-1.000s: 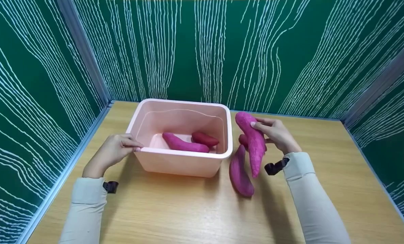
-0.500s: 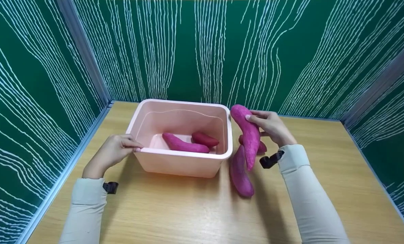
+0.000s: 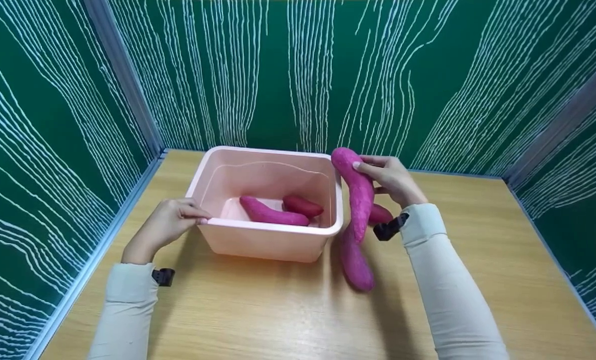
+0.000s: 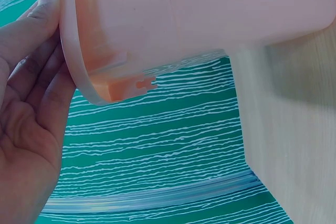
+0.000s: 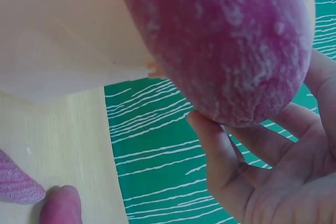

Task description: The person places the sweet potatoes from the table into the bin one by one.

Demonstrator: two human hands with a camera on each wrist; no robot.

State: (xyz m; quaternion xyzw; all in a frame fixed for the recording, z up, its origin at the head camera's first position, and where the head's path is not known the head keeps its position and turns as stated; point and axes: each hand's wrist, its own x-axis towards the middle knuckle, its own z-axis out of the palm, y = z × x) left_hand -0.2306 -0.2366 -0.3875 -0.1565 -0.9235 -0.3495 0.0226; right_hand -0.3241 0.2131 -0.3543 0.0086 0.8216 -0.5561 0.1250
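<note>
In the head view a pink plastic bin [image 3: 262,242] stands on the table with two sweet potatoes inside, a long one [image 3: 272,212] and a shorter, redder one [image 3: 303,205]. My left hand [image 3: 165,225] pinches the bin's near-left rim between thumb and fingers. My right hand [image 3: 390,177] grips a large magenta sweet potato [image 3: 360,200] by its upper part, aloft beside the bin's right rim, its thin end hanging down. In the right wrist view this sweet potato [image 5: 231,45] fills the upper middle, fingers around its end.
Two more sweet potatoes lie on the table right of the bin: one nearer [image 3: 357,265], partly covered by the held one, and one farther back [image 3: 379,214], mostly hidden. Green panels with white wavy lines [image 3: 272,75] wall in the wooden table [image 3: 257,310] at the back and sides.
My right hand has moved left and away from me with the sweet potato, bringing it up to the bin's right rim. The left hand and the bin have stayed in place.
</note>
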